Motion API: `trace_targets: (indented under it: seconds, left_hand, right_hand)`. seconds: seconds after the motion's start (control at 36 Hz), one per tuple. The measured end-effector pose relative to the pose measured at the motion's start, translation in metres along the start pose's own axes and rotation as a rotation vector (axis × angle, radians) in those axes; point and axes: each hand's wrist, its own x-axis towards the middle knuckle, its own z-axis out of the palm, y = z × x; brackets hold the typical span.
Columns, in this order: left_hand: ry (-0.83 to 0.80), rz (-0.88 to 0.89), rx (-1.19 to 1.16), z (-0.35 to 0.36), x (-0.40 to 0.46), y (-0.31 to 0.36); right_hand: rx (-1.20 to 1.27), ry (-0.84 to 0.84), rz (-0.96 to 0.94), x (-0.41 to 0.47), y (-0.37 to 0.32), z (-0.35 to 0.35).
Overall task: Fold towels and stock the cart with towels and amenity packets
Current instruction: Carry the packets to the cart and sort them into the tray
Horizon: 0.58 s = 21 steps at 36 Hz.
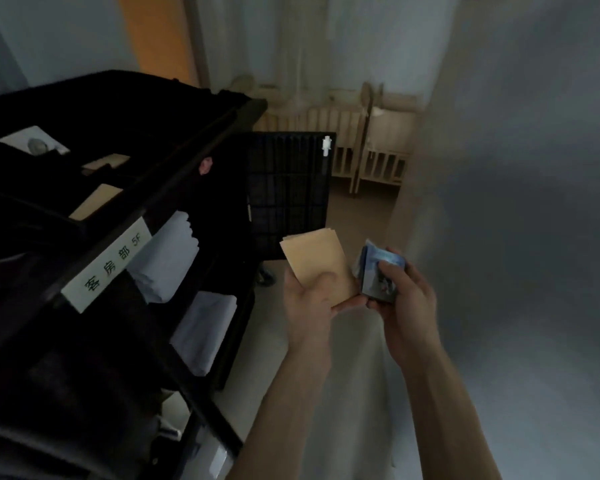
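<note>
Now both hands clamp amenity packets right of the cart (pixel 194 161).
Left hand (pixel 309 299) pinches light, bendy tan packets (pixel 317 261) at their near edge; right hand (pixel 400 289) grips a slippery blue bundle (pixel 378 271).

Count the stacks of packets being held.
2. A tan stack in the left hand; a blue stack in the right hand. More tan packets may sit in the cart tray.
</note>
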Motion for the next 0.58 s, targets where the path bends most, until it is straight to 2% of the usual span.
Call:
trace_targets:
  seconds: [0.14,0.31,0.44,0.58]
  left_hand:
    - [0.072,0.085,0.026,0.039,0.047,-0.009]
    - [0.136,0.169,0.055,0.052,0.087,-0.005]
    - [0.215,0.241,0.082,0.046,0.125,0.0]
    - [0.252,0.281,0.009,0.046,0.18,0.003]
  right_hand:
    - [-0.04,-0.067,-0.001,0.075,-0.017,0.011]
    - [-0.042,-0.211,0.046,0.137,-0.007,0.032]
    - [-0.14,-0.304,-0.031,0.182,0.012,0.057]
    - [-0.239,-0.411,-0.081,0.234,0.022,0.089]
